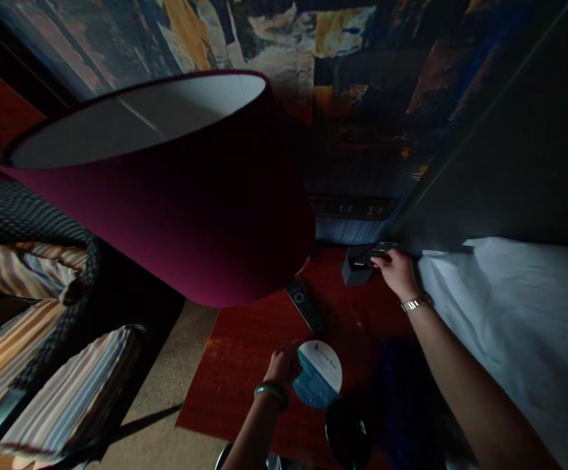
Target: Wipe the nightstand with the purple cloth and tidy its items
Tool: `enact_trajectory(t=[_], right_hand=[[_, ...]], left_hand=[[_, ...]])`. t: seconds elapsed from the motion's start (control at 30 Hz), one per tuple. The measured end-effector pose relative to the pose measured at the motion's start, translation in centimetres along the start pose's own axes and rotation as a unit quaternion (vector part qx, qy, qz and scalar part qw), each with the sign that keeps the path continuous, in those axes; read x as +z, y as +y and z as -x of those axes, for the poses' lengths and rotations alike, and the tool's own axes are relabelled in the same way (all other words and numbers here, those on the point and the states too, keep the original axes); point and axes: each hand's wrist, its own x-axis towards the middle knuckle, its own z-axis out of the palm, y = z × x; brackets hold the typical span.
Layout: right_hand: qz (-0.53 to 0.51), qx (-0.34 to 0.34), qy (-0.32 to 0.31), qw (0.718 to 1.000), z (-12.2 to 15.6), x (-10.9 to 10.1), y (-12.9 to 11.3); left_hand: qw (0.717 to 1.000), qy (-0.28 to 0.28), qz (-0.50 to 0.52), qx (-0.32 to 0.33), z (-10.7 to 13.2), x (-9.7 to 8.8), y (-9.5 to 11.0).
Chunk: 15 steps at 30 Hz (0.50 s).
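My left hand [282, 365], a green bangle on its wrist, pinches the edge of a round white and teal card [319, 373] lying on the red wooden bedside table [245, 352]. My right hand [395, 269], with a metal watch on the wrist, reaches to the back of the table and grips a small dark remote with coloured buttons [378, 249]. That remote rests on top of a dark box [356, 267]. A long black remote [305, 305] lies on the table between my hands.
A large maroon lampshade [166, 189] looms over the table's left half. A white-sheeted bed [514, 326] is on the right. A striped armchair [39, 313] stands left, on beige carpet. A dark round object [345, 432] sits near the table's front edge.
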Motion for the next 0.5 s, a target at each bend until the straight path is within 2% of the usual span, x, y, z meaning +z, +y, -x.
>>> enact_trajectory(t=[0.1, 0.17, 0.23, 0.3, 0.37, 0.43, 0.5], right_hand=[[0.036, -0.023, -0.016, 0.999, -1.8, -0.3, 0.4], [0.041, -0.037, 0.003, 0.998, -0.5, 0.0, 0.8], [0.029, -0.043, 0.030, 0.998, 2.7, 1.4, 0.9], [0.004, -0.044, 0.010, 0.999, 6.9, 4.4, 0.3], [-0.012, -0.055, -0.089, 0.994, 11.2, 8.6, -1.0], [0.047, -0.079, -0.193, 0.977, 14.3, 12.8, -2.5], [0.133, -0.085, -0.255, 0.954, 15.7, 15.4, -3.8]], left_hand=[[1.000, 0.000, 0.007, -0.003, -0.1, -0.3, -0.4], [1.000, 0.000, 0.018, -0.003, -0.1, -0.6, -0.7], [1.000, 0.003, 0.030, -0.001, -0.2, -1.0, -0.8], [0.999, 0.009, 0.041, -0.002, -0.2, -1.3, -0.8], [0.999, 0.018, 0.049, -0.004, -0.2, -1.4, -0.8], [0.998, 0.025, 0.052, -0.007, 0.0, -1.6, -0.6], [0.998, 0.027, 0.049, -0.008, 0.3, -1.8, -0.4]])
